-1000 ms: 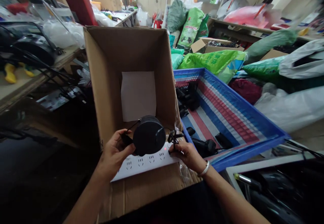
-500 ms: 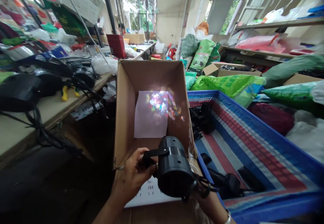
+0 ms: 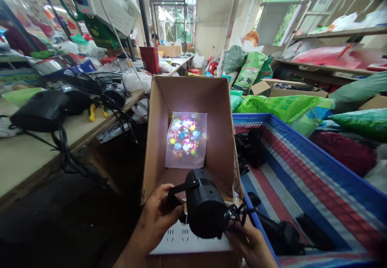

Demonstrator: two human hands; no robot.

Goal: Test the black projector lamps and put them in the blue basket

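Observation:
My left hand grips the bracket side of a black round projector lamp, which points into an open cardboard box. My right hand is closed at the lamp's rear, where its bundled black cord hangs. The lamp throws a coloured star pattern onto a white sheet at the back of the box. A white power strip lies under the lamp, between my hands.
A blue plastic crate with a striped liner and several black lamps stands to the right. Left is a wooden bench with black lamps and cables. Green sacks and shelves fill the back right.
The camera view rose. The lamp turned from facing me to pointing into the box, and the coloured pattern appeared on the white sheet and settled onto its middle.

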